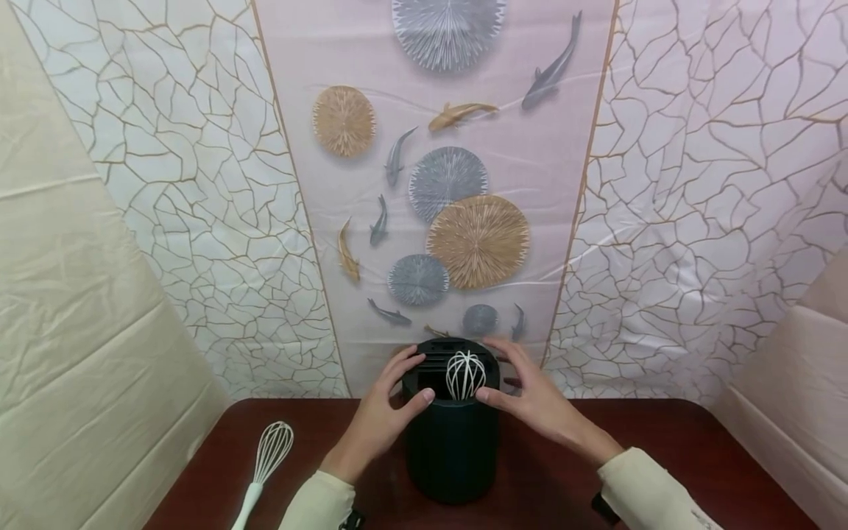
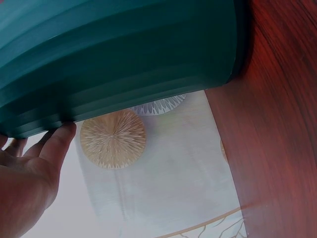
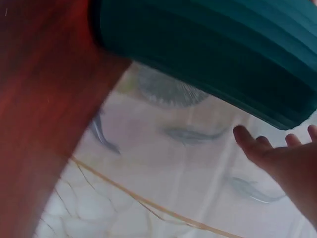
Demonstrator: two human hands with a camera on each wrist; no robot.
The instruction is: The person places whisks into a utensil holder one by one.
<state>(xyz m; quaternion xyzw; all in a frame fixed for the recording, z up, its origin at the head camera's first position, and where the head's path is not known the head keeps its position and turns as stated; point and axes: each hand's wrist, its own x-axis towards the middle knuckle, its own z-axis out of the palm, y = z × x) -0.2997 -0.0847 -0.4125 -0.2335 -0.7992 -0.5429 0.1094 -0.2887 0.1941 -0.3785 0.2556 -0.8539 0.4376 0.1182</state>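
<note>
A dark green ribbed utensil holder (image 1: 452,449) with a slotted black top stands upright on the table. The white wire head of a whisk (image 1: 466,374) rises from its front opening, its handle hidden inside. My left hand (image 1: 380,412) spans the holder's left side, thumb by the front rim; in the left wrist view the left fingers (image 2: 58,144) touch its wall. On the other side is my right hand (image 1: 533,397), fingers spread, thumb close to the whisk head. A gap shows between the right fingers (image 3: 252,144) and the holder in the right wrist view.
Another whisk (image 1: 265,471), with a pale handle, lies on the dark red wooden table (image 1: 596,434) at the left. Behind the table hangs a patterned cloth (image 1: 371,353) with fish and round motifs. Pale cloth panels (image 1: 86,331) flank both sides.
</note>
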